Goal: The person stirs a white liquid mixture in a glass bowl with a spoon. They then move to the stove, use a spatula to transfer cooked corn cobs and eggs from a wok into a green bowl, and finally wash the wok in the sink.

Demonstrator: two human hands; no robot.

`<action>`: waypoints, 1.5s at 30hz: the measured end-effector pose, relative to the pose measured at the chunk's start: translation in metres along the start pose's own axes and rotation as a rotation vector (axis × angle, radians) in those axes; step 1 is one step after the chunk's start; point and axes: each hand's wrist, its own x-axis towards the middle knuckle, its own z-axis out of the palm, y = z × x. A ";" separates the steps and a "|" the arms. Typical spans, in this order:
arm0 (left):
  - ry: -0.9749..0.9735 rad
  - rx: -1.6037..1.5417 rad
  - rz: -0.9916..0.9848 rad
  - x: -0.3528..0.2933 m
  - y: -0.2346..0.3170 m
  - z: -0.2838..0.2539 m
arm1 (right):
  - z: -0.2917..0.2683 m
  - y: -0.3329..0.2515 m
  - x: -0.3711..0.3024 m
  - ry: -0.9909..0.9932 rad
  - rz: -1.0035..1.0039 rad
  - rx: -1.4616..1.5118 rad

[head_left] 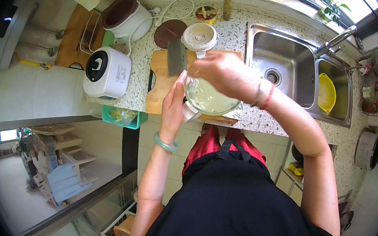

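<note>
My left hand (pixel 173 102) is upright against the left side of a clear glass bowl (pixel 231 112), holding it over the front of a wooden cutting board (pixel 156 100). Pale, whitish contents fill the bowl. Above the bowl's far left rim, my right hand (pixel 225 76) has its fingers curled in and down; what they hold, if anything, is hidden. A cleaver (pixel 177 58) lies beside the fingers of both hands, its blade showing and its handle out of sight. Partly under the bowl is a white object (pixel 191 112) whose kind I cannot tell.
Behind the board stand a white round appliance part (pixel 200 37), a brown lid (pixel 169 33) and a yellow tin (pixel 206 14). White cookers (pixel 115 74) are at left. A steel sink (pixel 283 49) with a yellow strainer (pixel 326 93) is at right. A green bin (pixel 143 118) hangs below the counter edge.
</note>
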 end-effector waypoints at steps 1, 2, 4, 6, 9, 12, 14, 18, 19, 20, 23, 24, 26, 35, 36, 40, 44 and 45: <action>-0.004 -0.002 0.016 0.001 0.000 0.002 | 0.020 0.009 -0.005 -0.036 -0.014 -0.029; -0.003 -0.005 0.030 0.000 -0.001 0.002 | 0.039 0.017 -0.012 -0.095 -0.012 -0.034; -0.016 0.051 0.037 0.001 -0.007 -0.002 | 0.046 0.021 -0.018 -0.126 0.016 -0.017; 0.005 0.082 0.052 -0.004 -0.009 -0.004 | 0.035 0.018 -0.020 -0.080 0.049 0.034; 0.042 0.093 0.018 -0.012 -0.006 -0.005 | -0.010 0.004 -0.008 0.067 0.074 0.174; 0.041 0.020 0.024 -0.014 -0.004 0.001 | -0.017 -0.001 -0.002 0.011 0.091 0.205; 0.049 -0.013 0.004 -0.012 -0.003 0.007 | -0.001 0.003 -0.001 -0.063 0.119 0.164; 0.053 0.016 0.053 -0.014 -0.005 0.006 | 0.045 0.016 -0.012 -0.182 0.112 0.073; 0.049 0.022 0.052 -0.014 -0.007 0.003 | 0.044 0.019 -0.016 -0.183 0.116 0.083; 0.049 0.024 0.048 -0.014 -0.012 0.000 | 0.042 0.020 -0.018 -0.188 0.119 0.093; 0.061 0.030 0.020 -0.014 -0.009 0.001 | -0.005 0.006 -0.013 -0.058 0.136 0.242; 0.068 0.036 0.004 -0.016 -0.008 0.002 | -0.014 0.000 -0.010 -0.056 0.115 0.275; 0.042 -0.041 0.031 -0.017 -0.016 0.004 | -0.024 -0.007 -0.007 -0.046 0.076 0.338; 0.029 0.070 0.046 -0.018 -0.008 0.001 | 0.037 0.005 -0.013 -0.343 0.221 0.188; 0.021 0.078 0.039 -0.019 -0.008 0.000 | 0.027 0.002 -0.013 -0.324 0.241 0.212; 0.029 0.011 0.000 -0.019 -0.012 -0.001 | -0.032 -0.017 -0.010 -0.199 0.196 0.385; -0.003 -0.036 0.058 -0.018 -0.014 0.007 | -0.026 -0.025 -0.010 -0.260 0.185 0.335; -0.014 -0.011 0.076 -0.018 -0.014 0.007 | -0.007 -0.020 -0.012 -0.303 0.203 0.294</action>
